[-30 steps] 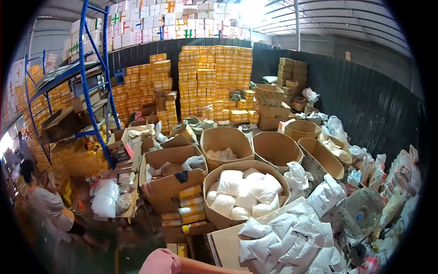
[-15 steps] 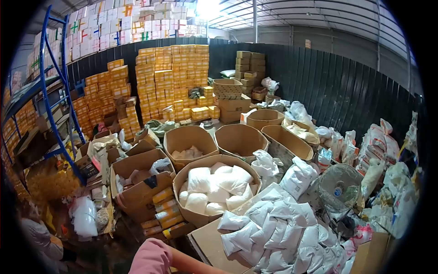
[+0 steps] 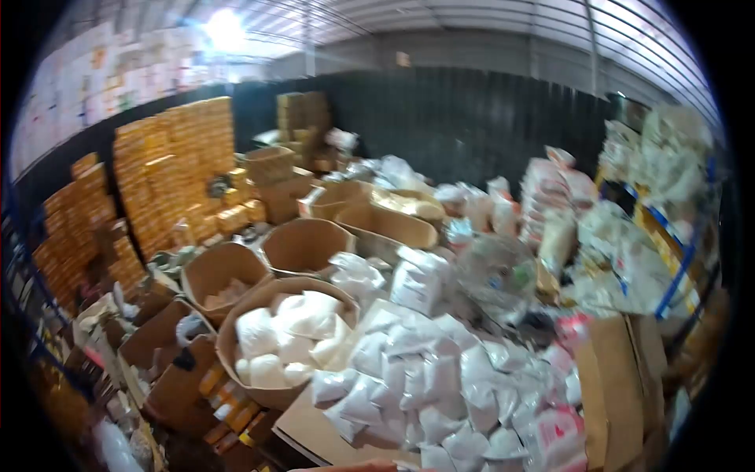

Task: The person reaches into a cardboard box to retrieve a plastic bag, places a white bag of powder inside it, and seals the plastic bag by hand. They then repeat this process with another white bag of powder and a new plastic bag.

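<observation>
A thin sliver of my forearm [image 3: 354, 467] shows at the bottom edge; I cannot see either hand. Just beyond it, a heap of filled white plastic packets [image 3: 425, 374] lies on a cardboard surface [image 3: 311, 429]. Behind and left of the heap stands a large round carton [image 3: 228, 346] filled with bigger white bags [image 3: 295, 334]. What my hands hold or touch is out of the picture.
Tall open cartons [image 3: 307, 244] stand behind the heap. A blurred fan [image 3: 495, 271] is at right, near a folded cardboard box [image 3: 613, 393]. Yellow boxes [image 3: 173, 173] are stacked at left, before a dark corrugated fence [image 3: 464, 118]. Blue shelving [image 3: 680, 275] holds bags.
My view has turned right, so the scene has slid left and is blurred. The pink sleeve has left the picture, and only a strip of arm remains.
</observation>
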Demonstrator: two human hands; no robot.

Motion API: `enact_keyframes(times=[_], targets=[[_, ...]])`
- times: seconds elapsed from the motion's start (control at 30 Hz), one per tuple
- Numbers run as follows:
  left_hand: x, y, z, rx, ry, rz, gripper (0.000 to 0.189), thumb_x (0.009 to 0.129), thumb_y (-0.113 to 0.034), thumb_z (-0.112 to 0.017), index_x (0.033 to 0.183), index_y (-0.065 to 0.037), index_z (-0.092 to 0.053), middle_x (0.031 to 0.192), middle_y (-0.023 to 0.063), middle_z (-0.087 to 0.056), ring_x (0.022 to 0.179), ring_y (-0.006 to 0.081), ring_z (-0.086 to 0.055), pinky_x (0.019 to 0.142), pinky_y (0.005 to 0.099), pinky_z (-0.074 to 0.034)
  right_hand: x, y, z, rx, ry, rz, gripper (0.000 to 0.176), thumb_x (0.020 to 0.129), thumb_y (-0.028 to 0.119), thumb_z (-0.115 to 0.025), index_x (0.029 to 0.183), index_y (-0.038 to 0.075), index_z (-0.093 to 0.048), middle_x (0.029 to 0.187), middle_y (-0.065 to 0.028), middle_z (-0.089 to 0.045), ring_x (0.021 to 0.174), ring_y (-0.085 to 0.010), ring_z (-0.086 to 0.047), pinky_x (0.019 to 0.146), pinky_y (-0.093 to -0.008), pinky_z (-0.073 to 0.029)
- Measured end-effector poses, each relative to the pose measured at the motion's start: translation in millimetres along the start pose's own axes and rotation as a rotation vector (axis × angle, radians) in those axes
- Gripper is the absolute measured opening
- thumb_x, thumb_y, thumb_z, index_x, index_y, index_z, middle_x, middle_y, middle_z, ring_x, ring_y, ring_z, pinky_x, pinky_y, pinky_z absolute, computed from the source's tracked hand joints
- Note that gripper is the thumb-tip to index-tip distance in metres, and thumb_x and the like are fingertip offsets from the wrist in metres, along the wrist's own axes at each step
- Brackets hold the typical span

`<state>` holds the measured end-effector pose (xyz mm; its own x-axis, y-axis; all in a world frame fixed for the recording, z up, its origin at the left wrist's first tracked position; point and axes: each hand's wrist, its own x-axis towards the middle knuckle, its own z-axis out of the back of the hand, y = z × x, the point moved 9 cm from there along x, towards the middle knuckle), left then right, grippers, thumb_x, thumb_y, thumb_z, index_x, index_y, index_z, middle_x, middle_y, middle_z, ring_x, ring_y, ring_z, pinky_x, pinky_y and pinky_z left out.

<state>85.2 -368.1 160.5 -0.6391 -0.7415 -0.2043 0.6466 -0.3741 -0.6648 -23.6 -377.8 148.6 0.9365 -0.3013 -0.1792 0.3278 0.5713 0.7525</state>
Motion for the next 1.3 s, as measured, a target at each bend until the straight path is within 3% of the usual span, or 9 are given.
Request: enact_keyframes(times=[0.2,0.23,0.27,0.33,0.43,0.53,0.93,1.07,1.3], targets=[[12.9,51.9,-62.4,-0.101,0.252,0.343,0.017,0.087,-0.016,-0.052,0.099,-0.009,-0.061,0.093,0.014,-0.06,0.088,0.0301,-0.061,0.069,0.042,-0.052,6.6,-122.3,-69.3,0.105,0.002,-0.149,0.033,0.094,0.033,-0.042,0.097,0.007,-0.062,0.087,-0.012,-0.064,0.074,-0.0262,-0.062,0.061,-0.0428,-0.048],[13.0,48.7,-64.6,0.152,-0.07,-0.066,0.018,0.085,-0.02,-0.054,0.099,-0.014,-0.064,0.089,0.012,-0.064,0.082,0.0296,-0.064,0.063,0.0421,-0.053,3.1,-50.6,-31.9,-0.183,-0.084,-0.027,0.027,0.09,0.03,-0.045,0.087,0.008,-0.061,0.081,-0.0136,-0.062,0.072,-0.0285,-0.061,0.057,-0.0447,-0.046],[5.2,82.1,-68.7,-0.447,0.008,0.612,0.014,0.086,-0.017,-0.053,0.093,-0.01,-0.063,0.09,0.0128,-0.065,0.078,0.0321,-0.063,0.069,0.0422,-0.051,-4.3,-52.6,-19.1,0.168,-0.05,-0.349,0.019,0.085,0.023,-0.05,0.088,0.008,-0.061,0.08,-0.0154,-0.061,0.075,-0.032,-0.061,0.058,-0.0437,-0.047],[32.9,103.8,-122.8,0.326,0.263,0.26,0.016,0.082,-0.017,-0.056,0.096,-0.01,-0.061,0.086,0.0102,-0.062,0.082,0.0292,-0.062,0.07,0.0415,-0.051,18.8,-64.7,-40.8,-0.105,0.051,-0.187,0.025,0.089,0.027,-0.049,0.093,0.005,-0.059,0.087,-0.0205,-0.062,0.078,-0.0398,-0.061,0.07,-0.0459,-0.049],[30.3,62.1,-68.4,0.337,-0.065,-0.067,0.022,0.078,-0.016,-0.058,0.099,-0.01,-0.061,0.085,0.0086,-0.06,0.084,0.0277,-0.06,0.073,0.0397,-0.051,25.2,-75.6,-41.0,-0.114,-0.041,-0.102,0.024,0.076,0.007,-0.057,0.1,0.006,-0.058,0.09,-0.0178,-0.059,0.085,-0.0379,-0.06,0.067,-0.0443,-0.05],[9.7,34.2,-22.5,0.313,-0.26,-0.176,0.015,0.08,-0.013,-0.056,0.093,-0.01,-0.062,0.091,0.0092,-0.061,0.085,0.0288,-0.063,0.07,0.0398,-0.054,6.5,-60.2,-2.6,-0.026,-0.287,0.063,0.02,0.088,0.023,-0.051,0.093,0.005,-0.058,0.093,-0.0198,-0.06,0.088,-0.0384,-0.059,0.072,-0.0453,-0.048],[26.0,78.1,-69.6,-0.019,-0.195,0.067,0.017,0.073,-0.002,-0.054,0.088,-0.004,-0.063,0.09,0.0154,-0.063,0.086,0.0365,-0.061,0.075,0.0439,-0.051,9.1,-96.5,-28.3,0.008,-0.293,-0.17,0.03,0.071,-0.001,-0.055,0.099,0.006,-0.061,0.095,-0.019,-0.06,0.093,-0.039,-0.056,0.08,-0.0437,-0.047],[1.7,55.0,-17.7,0.057,-0.432,0.046,0.018,0.075,-0.004,-0.054,0.092,-0.006,-0.061,0.092,0.0111,-0.061,0.094,0.033,-0.058,0.077,0.0416,-0.05,1.8,-78.7,-0.5,-0.032,-0.408,-0.045,0.026,0.075,0.001,-0.056,0.1,0.007,-0.061,0.094,-0.0178,-0.06,0.092,-0.0374,-0.057,0.08,-0.0429,-0.048],[-1.2,43.7,-5.1,0.471,-0.174,0.081,0.022,0.078,-0.013,-0.056,0.097,-0.015,-0.066,0.096,0.0057,-0.059,0.1,0.0237,-0.05,0.085,0.0375,-0.039,1.6,-80.8,6.8,-0.121,-0.525,-0.052,0.016,0.075,0.003,-0.06,0.091,0.005,-0.06,0.088,-0.0134,-0.058,0.091,-0.0339,-0.057,0.077,-0.0409,-0.049]])
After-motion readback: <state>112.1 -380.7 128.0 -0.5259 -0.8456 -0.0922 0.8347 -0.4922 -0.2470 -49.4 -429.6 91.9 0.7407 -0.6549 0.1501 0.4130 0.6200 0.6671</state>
